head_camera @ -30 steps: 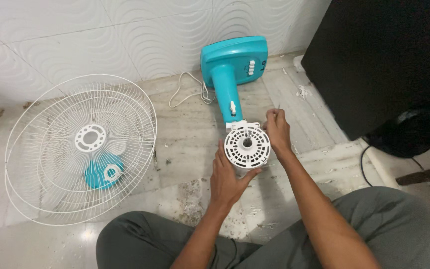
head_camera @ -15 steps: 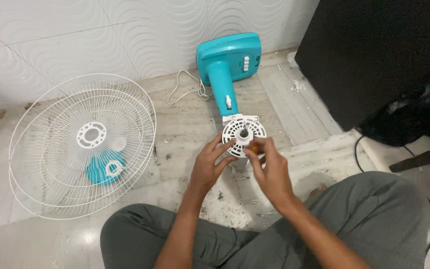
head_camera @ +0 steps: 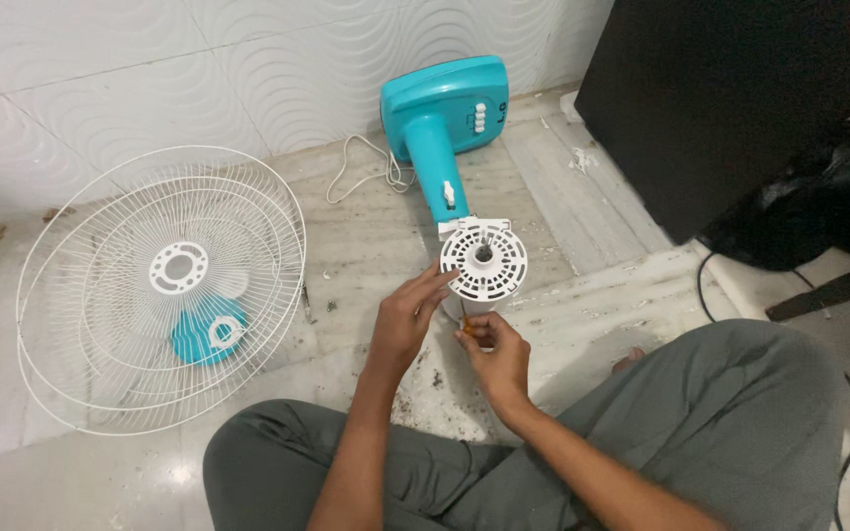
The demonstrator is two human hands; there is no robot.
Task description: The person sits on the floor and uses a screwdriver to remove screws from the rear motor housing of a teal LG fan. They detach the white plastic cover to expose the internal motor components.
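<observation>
A teal table fan lies on the marble floor with its base (head_camera: 445,98) by the wall. Its white vented motor housing (head_camera: 484,261) faces up towards me. My left hand (head_camera: 405,320) rests with spread fingers against the left side of the housing. My right hand (head_camera: 492,356) is just below the housing, closed on a small screwdriver with an orange handle (head_camera: 466,325). The tool's tip is hidden by my fingers and the housing.
Two white wire fan grilles (head_camera: 159,285) lie stacked at the left, with a teal blade (head_camera: 204,339) under them. A white cord (head_camera: 361,172) coils by the wall. A black cabinet (head_camera: 740,98) and a dark bag (head_camera: 819,211) stand at the right. My grey-trousered legs (head_camera: 740,423) are folded in front.
My right hand has come from the far right side of the housing down to its near lower edge with the screwdriver. My left hand has shifted from under the housing to its left side.
</observation>
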